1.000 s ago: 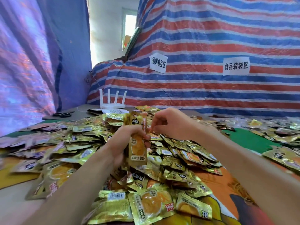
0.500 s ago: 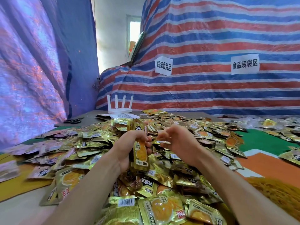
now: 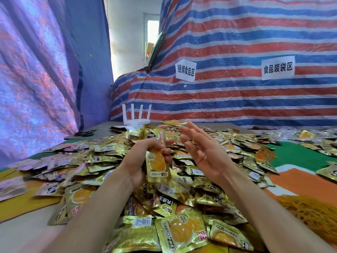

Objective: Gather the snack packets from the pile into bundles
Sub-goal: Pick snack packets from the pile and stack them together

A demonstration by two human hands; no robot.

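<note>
A big pile of gold snack packets (image 3: 182,198) covers the table in front of me. My left hand (image 3: 144,157) grips a small upright bundle of packets (image 3: 158,165) above the pile, fingers curled round its upper part. My right hand (image 3: 198,150) is raised just right of the bundle, palm facing left, fingers straight and spread. A thin yellow rubber band (image 3: 193,136) is looped around those fingers. The right hand does not touch the bundle.
A white router (image 3: 135,117) stands at the table's back, black scissors (image 3: 84,133) lie left of it. A heap of yellow rubber bands (image 3: 310,214) sits at the right front. More packets lie at the far right (image 3: 310,136). Striped tarpaulin hangs behind.
My right hand has opened from a curled pinch into spread fingers with the band stretched over them, and has lifted beside the bundle. The left hand still holds the bundle, raised slightly.
</note>
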